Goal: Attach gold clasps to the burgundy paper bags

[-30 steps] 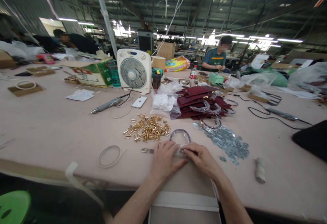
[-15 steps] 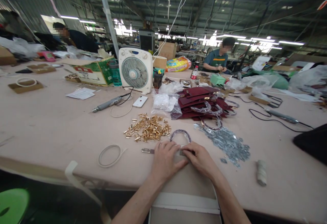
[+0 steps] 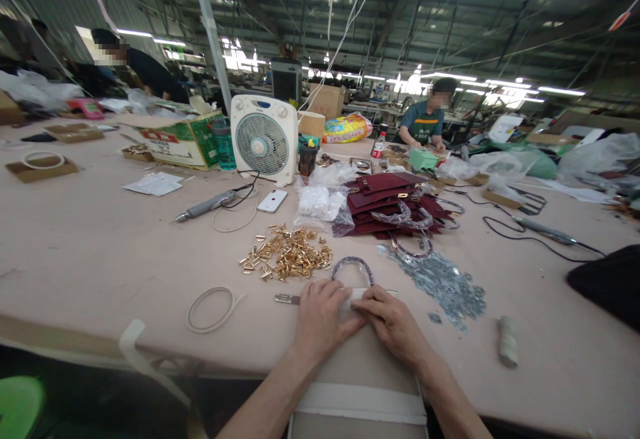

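Note:
A pale bag panel lies before me at the table's front edge, with a plastic-wrapped curved handle at its far end. My left hand rests on the panel near the handle's left foot, fingers stretched out and thumb spread. A strap with a metal end sticks out to its left. Beside it, my right hand has thumb and fingers pinched together at the panel by the handle's right foot. What those fingertips hold, if anything, is hidden.
Gold metal fittings lie heaped beyond my left hand, and flat grey metal plates to the right. Behind are stacked maroon bag pieces, a phone, a fan and a corded tool. A co-worker sits across.
My right hand's fingers have shifted slightly at the panel, uncovering more of its far right edge. My left hand keeps its place. The camera view has turned a little.

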Demonstrator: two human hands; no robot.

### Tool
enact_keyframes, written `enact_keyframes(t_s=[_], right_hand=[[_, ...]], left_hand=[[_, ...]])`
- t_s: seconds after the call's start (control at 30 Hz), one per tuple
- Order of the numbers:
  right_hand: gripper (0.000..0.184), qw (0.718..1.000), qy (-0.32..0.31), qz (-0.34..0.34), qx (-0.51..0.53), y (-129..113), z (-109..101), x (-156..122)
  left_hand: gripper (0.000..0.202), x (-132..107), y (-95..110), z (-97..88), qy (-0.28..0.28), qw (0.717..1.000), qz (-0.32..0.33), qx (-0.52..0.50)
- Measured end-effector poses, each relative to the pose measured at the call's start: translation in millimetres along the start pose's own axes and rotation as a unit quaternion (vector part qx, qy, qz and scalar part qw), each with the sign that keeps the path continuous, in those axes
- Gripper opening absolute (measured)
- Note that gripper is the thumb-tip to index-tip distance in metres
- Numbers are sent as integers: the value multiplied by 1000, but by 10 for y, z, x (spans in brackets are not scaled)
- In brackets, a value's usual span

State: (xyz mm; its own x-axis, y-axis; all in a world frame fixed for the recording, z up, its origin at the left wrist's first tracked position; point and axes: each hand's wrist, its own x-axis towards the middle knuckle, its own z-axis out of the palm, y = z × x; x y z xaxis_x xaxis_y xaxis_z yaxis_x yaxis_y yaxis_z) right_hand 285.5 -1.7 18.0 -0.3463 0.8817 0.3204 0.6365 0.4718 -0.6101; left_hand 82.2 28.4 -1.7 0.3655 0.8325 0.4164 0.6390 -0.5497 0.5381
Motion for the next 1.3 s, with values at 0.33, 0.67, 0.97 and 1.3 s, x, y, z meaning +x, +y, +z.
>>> enact_keyframes(t_s=[0.33,0.67,0.97,1.3], right_hand=[[41,998,-3,-60,-35,94,37,-157],[28,997,-11,63,-42,-103,1,29],[29,993,-33,94,-63,-35,-5,87],[33,989,-69,124,-45,-89,-135,304]], left_hand=[[48,-10,-30,32,0,1000,17,10],[49,-2,-7,-2,-5,1000,1,4],[50,4,-5,2,-2,1000,8,5],[48,8,19,-9,-8,1000,13,23]])
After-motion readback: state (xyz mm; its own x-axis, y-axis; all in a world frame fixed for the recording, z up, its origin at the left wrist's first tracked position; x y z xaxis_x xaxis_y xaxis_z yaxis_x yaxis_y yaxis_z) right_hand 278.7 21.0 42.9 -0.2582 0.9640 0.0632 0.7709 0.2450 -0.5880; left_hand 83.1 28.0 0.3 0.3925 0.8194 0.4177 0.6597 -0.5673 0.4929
